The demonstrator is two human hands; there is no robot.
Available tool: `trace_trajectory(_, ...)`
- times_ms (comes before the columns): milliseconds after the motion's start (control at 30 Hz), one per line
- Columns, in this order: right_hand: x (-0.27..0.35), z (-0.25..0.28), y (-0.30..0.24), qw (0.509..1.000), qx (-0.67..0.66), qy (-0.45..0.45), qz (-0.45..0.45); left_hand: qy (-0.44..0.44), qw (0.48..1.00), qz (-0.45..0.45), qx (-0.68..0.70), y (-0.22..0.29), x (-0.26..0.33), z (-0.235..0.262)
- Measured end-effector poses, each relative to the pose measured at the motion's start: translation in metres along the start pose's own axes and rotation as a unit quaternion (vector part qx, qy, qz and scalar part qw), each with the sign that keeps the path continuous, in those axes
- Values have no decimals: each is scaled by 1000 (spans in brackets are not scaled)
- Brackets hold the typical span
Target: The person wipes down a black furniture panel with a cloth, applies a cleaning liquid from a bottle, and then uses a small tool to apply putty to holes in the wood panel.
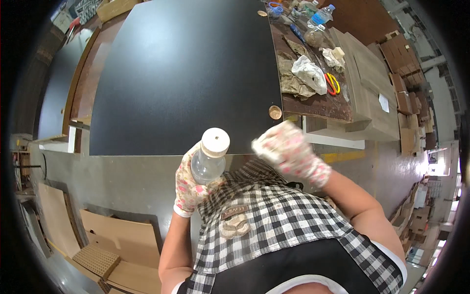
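My left hand, in a white glove with pink flowers, is wrapped around a clear plastic bottle. The bottle's white cap has a small dark hole in its top. It stands nearly upright just off the near edge of a large black panel. To the right, by the panel's near right corner, my right hand wears a matching glove and is blurred by motion. Its fingers look curled in; what they hold, if anything, I cannot make out. A round hole with a light brown inside sits in that corner.
Right of the panel, a brown work surface carries a crumpled white cloth, red-and-yellow-handled scissors, rags and several plastic bottles. Stacked wood-grain boards stand beyond. Cardboard lies on the floor at the lower left.
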State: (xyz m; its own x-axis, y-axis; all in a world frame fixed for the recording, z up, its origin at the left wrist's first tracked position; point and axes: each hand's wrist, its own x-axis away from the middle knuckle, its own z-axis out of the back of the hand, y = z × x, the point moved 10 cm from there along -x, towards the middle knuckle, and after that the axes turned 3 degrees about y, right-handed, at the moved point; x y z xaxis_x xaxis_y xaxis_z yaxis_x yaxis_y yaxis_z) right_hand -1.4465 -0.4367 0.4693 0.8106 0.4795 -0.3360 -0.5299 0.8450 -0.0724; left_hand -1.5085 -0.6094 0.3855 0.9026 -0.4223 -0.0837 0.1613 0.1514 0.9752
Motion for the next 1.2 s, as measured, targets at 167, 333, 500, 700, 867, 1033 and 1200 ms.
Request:
trace_trajectory(167,60,-19,118,972,81,54,-213,-16,1000,11,-12,1,2,-3)
trace_trajectory(333,14,23,120,951,-81,187,-231,6,999,34,25,-4,3,1)
trace_trajectory(500,-1,-15,105,982,72,113,-133,-8,999,38,36,2,0,-6)
trace_trajectory(700,22,22,180,944,47,176,-277,-4,1000,5,-6,3,0,-3)
trace_trajectory(867,20,-11,123,965,-9,179,-193,-6,1000,6,18,4,-4,0)
trace_trajectory(1033,40,11,175,895,-109,263,-342,-26,1000,10,14,5,-4,0)
trace_trajectory(1200,37,0,84,966,5,202,-165,-36,998,41,34,9,-10,3)
